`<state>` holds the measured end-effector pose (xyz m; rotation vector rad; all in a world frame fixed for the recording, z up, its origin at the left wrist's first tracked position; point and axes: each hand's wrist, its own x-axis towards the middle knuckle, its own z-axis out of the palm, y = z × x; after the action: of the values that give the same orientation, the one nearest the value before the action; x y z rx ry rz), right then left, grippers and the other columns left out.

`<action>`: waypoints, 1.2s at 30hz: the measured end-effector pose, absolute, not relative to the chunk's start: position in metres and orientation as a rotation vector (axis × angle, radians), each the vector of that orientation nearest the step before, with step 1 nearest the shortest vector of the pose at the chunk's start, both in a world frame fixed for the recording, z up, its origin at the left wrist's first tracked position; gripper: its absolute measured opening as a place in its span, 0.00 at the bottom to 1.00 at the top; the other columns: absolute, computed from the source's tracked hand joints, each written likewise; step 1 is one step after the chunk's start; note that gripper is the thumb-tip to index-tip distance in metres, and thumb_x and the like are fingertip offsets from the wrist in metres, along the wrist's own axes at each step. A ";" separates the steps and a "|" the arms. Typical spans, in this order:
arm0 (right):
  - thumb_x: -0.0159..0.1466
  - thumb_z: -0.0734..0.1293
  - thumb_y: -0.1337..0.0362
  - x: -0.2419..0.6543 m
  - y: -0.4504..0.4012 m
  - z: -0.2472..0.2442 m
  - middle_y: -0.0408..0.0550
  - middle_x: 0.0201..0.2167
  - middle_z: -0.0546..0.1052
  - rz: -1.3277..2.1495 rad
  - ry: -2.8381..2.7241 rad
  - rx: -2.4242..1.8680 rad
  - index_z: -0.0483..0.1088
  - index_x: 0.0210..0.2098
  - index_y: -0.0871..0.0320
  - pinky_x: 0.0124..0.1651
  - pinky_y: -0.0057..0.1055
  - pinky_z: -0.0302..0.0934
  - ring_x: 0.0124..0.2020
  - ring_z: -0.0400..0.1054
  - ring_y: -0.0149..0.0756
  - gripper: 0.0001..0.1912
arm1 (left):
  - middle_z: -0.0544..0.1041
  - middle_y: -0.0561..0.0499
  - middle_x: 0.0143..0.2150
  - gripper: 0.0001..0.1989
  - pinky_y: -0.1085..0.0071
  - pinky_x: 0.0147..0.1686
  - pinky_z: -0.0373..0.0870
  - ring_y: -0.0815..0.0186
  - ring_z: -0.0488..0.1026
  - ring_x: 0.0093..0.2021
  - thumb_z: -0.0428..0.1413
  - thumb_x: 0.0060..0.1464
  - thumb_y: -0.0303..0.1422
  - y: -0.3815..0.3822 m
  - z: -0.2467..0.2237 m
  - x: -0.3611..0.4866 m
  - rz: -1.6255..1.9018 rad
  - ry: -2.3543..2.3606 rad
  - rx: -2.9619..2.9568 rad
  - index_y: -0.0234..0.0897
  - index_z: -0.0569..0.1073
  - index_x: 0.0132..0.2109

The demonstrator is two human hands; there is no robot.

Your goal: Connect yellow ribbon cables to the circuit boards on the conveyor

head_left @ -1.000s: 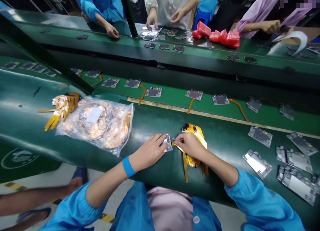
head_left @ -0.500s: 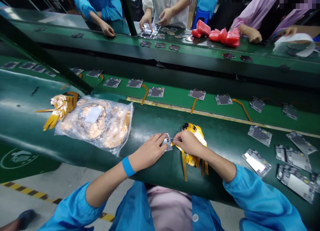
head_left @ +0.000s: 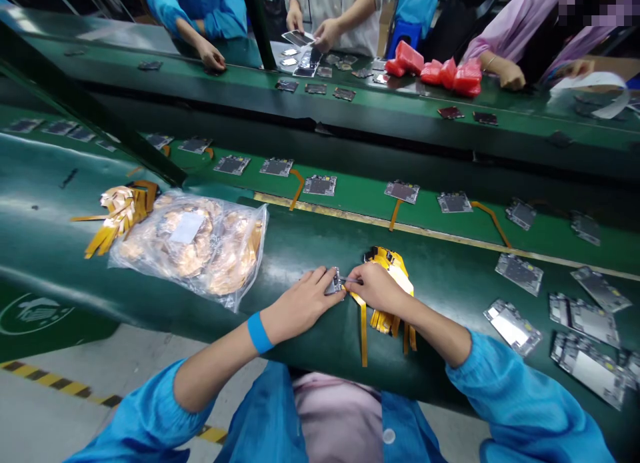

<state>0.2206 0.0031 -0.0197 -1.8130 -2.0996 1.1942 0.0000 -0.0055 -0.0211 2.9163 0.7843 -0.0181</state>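
Under the fingers of my left hand (head_left: 303, 303) lies a small circuit board (head_left: 334, 284), held against the green work surface. A slim grey tool, perhaps tweezers (head_left: 356, 281), is pinched in my right hand (head_left: 377, 288), its tip at the board's right edge. An orange flex cable (head_left: 363, 333) runs down below my right hand; whether it joins the board is hidden. Just beyond and partly beneath that hand sits a pile of yellow-orange flex cables (head_left: 387, 319).
To the left are a clear plastic bag of coiled flex cables (head_left: 230, 249) and a loose cable bundle (head_left: 123, 213). Several circuit boards (head_left: 520, 274) lie at right. More boards, some with cables, line the green conveyor belt (head_left: 360, 189). Co-workers' hands (head_left: 327, 35) are across the line.
My left thumb has closed in along the near edge of the board, covering more of it. Boards on the belt have shifted slightly right. Across the line, a co-worker has lifted a sheet.
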 end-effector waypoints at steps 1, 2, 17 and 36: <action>0.65 0.69 0.67 0.221 0.003 -0.019 0.45 0.27 0.80 1.179 -2.117 -1.819 0.81 0.32 0.58 0.32 0.28 0.53 0.30 0.69 0.33 0.08 | 0.65 0.35 0.66 0.21 0.51 0.58 0.67 0.48 0.63 0.63 0.49 0.66 0.25 -0.006 -0.021 0.001 -0.024 0.789 2.920 0.40 0.68 0.64; 0.65 0.69 0.67 0.221 0.002 -0.018 0.45 0.28 0.80 1.162 -2.137 -1.827 0.81 0.32 0.57 0.32 0.28 0.53 0.30 0.70 0.34 0.07 | 0.65 0.35 0.66 0.21 0.52 0.58 0.67 0.48 0.63 0.63 0.49 0.66 0.25 -0.006 -0.021 0.001 -0.024 0.794 2.922 0.40 0.68 0.64; 0.72 0.64 0.63 0.215 -0.005 -0.007 0.47 0.43 0.79 0.943 -2.420 -1.726 0.75 0.44 0.56 0.40 0.30 0.54 0.42 0.73 0.37 0.07 | 0.65 0.36 0.65 0.21 0.53 0.59 0.66 0.50 0.63 0.62 0.48 0.67 0.26 -0.007 -0.018 0.001 -0.017 0.806 2.904 0.41 0.68 0.64; 0.72 0.65 0.61 0.245 -0.034 -0.008 0.47 0.40 0.78 0.749 -2.086 -1.544 0.72 0.45 0.55 0.41 0.30 0.61 0.39 0.72 0.35 0.07 | 0.70 0.35 0.64 0.19 0.52 0.55 0.69 0.47 0.69 0.60 0.51 0.64 0.28 0.001 -0.019 -0.013 -0.042 0.917 3.026 0.37 0.71 0.60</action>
<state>0.2445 -0.0343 -0.0079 -1.5437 -2.0860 0.7492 -0.0127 0.0011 -0.0188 3.0261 0.9169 -0.0423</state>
